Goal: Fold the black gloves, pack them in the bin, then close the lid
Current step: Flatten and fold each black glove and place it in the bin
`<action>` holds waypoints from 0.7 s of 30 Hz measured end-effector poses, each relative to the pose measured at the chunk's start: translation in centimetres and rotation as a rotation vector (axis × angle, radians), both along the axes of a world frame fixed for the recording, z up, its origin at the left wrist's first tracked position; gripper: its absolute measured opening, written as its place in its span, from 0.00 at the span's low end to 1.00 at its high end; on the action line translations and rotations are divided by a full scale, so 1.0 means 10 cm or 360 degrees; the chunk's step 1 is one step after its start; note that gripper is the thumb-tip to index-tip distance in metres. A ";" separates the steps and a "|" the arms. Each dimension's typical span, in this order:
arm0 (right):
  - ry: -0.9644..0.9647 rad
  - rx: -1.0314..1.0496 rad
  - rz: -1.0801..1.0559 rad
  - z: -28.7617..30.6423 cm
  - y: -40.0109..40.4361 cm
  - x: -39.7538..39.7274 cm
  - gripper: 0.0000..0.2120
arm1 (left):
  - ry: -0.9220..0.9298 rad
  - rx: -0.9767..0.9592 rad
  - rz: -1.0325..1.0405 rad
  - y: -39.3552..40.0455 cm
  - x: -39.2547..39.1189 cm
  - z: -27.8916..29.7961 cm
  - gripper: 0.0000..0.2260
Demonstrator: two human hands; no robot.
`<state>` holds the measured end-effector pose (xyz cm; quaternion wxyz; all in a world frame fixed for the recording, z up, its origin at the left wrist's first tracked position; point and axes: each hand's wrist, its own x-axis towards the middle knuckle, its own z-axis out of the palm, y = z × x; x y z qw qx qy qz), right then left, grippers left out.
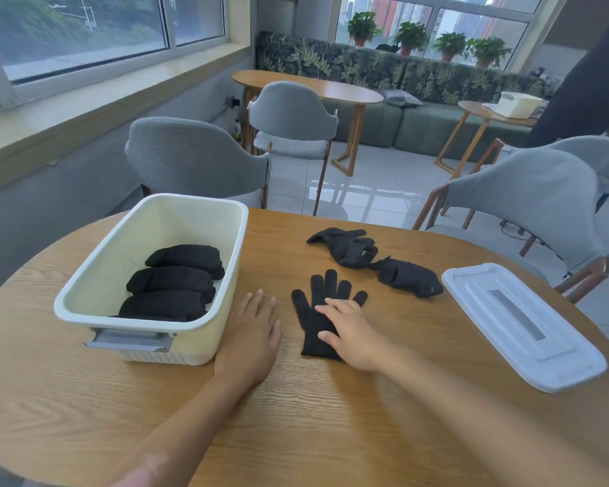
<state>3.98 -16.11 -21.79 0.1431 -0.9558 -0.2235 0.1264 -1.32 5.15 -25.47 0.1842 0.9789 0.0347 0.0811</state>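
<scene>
Under right hand (352, 332), flat glove (317, 311), fingers away.

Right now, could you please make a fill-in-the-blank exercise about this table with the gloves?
1. The bin holds ____ folded bundles.
2. The right hand rests on a flat ____.
3. The lid lies to the ____ of the bin.
4. The left hand lies flat on the ____.

Missing words: three; glove; right; table

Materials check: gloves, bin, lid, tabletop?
Flat glove: black knit fabric, fuzzy matte surface. Bin: cream plastic, likely moulded, smooth rim, ribbed base. Lid: white plastic, slight sheen. Table: wood grain, satin; solid or veneer unclear.
</scene>
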 end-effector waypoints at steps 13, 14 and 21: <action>-0.0316 0.0303 -0.0269 0.24 -0.21 0.46 0.18 | -0.0025 -0.0024 -0.0013 0.01 0.04 -0.04 0.24; -0.0367 0.0357 -0.0386 0.28 -0.24 0.59 0.17 | -0.0025 -0.0015 -0.0015 0.01 0.04 -0.04 0.24; -0.0116 0.0013 -0.0663 0.30 -0.37 1.30 0.18 | -0.0052 -0.0005 0.0000 0.01 0.04 -0.04 0.24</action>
